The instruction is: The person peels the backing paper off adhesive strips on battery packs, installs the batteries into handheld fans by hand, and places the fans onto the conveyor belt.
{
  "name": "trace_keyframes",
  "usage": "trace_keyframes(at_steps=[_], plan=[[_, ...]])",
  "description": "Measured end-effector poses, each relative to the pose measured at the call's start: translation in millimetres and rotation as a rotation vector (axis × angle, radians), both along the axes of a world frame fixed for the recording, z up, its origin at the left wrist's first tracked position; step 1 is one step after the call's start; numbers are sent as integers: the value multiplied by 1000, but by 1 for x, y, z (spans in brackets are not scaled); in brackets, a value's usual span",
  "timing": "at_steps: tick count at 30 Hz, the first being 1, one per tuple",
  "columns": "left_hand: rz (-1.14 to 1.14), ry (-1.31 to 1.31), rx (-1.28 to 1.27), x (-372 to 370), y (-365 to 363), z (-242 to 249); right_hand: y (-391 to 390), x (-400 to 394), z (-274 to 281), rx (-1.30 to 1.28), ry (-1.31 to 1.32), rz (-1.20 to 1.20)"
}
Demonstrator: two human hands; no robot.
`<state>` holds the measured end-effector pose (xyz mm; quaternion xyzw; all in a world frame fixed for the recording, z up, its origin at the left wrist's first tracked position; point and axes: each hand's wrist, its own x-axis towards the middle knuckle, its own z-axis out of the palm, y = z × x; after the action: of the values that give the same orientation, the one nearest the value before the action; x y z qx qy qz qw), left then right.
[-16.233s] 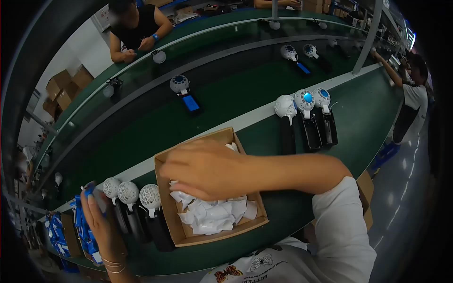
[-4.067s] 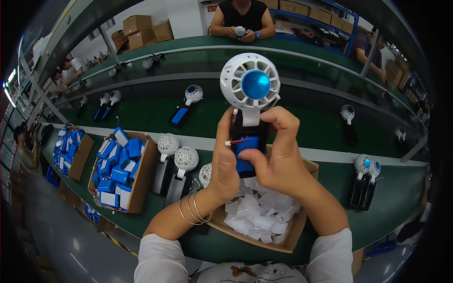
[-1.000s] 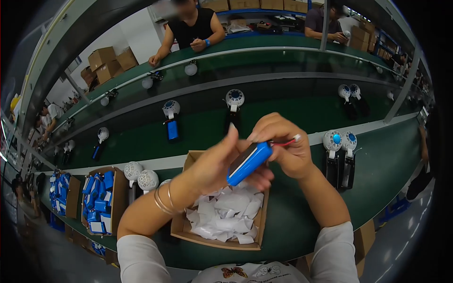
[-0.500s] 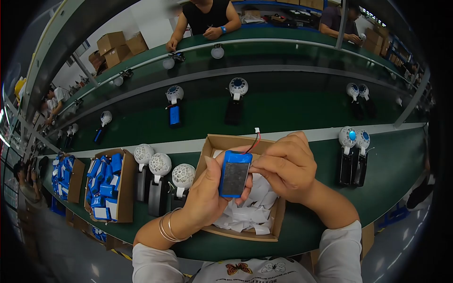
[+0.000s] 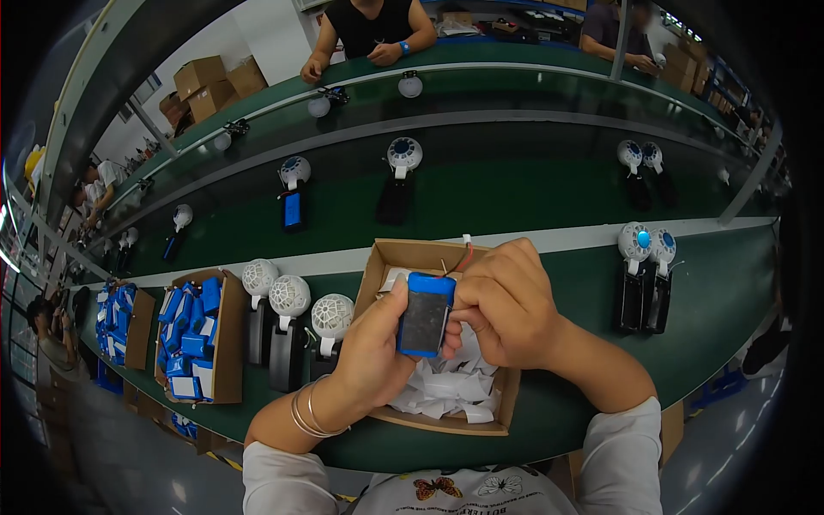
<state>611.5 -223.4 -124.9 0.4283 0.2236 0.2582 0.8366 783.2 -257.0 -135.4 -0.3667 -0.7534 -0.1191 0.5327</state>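
My left hand (image 5: 373, 356) is closed round a blue battery pack (image 5: 425, 318) with a dark grey pad on its face. Red and black wires with a white connector (image 5: 467, 240) rise from the pack's top. At the pack's right edge, my right hand (image 5: 508, 305) has its fingers pinched together; what they hold, if anything, is hidden. Beneath both hands lies a cardboard box (image 5: 506, 403) with white paper scraps (image 5: 455, 388) in it.
Two boxes of blue battery packs (image 5: 190, 343) stand at the left, beside three white-headed devices (image 5: 290, 296). Two more devices (image 5: 633, 245) lie at the right. Behind runs a green conveyor (image 5: 515, 193) carrying similar units. A person (image 5: 369, 30) is across the line.
Most units on the conveyor have shifted left, while those on the far line have shifted right. My right hand has moved slightly left and its fingers have curled more beside the pack.
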Motion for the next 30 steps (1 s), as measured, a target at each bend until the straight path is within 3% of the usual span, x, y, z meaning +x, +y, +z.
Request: trace_keyframes(at_steps=[2, 5, 11, 13, 16, 18, 20, 24, 27, 29, 30], plan=[[174, -8, -84, 5, 1, 6, -3, -2, 0, -24, -49, 20], [313, -57, 1, 8, 15, 5, -7, -3, -5, 0, -134, 99], [265, -135, -33, 3, 31, 6, -6, 10, -13, -435, -335, 415], [242, -149, -17, 3, 34, 6, -6, 14, -14, -730, -266, 391], [312, -44, 65, 2, 31, 8, 1, 24, -21, -668, -233, 444], [353, 93, 291, 3, 30, 9, 7, 26, -19, -691, -163, 378], [320, 137, 410, 6, 28, 10, 7, 33, -7, -941, -73, 330], [361, 300, 760, 15, 16, 13, 13, 40, -16, -835, -9, 330], [365, 271, 748, 15, 18, 13, 15, 44, -19, -955, 166, 580], [380, 269, 738, 17, 19, 14, 14, 43, -9, -1212, 78, 365], [397, 265, 725, 17, 20, 13, 15, 44, -11, -1214, 78, 368]])
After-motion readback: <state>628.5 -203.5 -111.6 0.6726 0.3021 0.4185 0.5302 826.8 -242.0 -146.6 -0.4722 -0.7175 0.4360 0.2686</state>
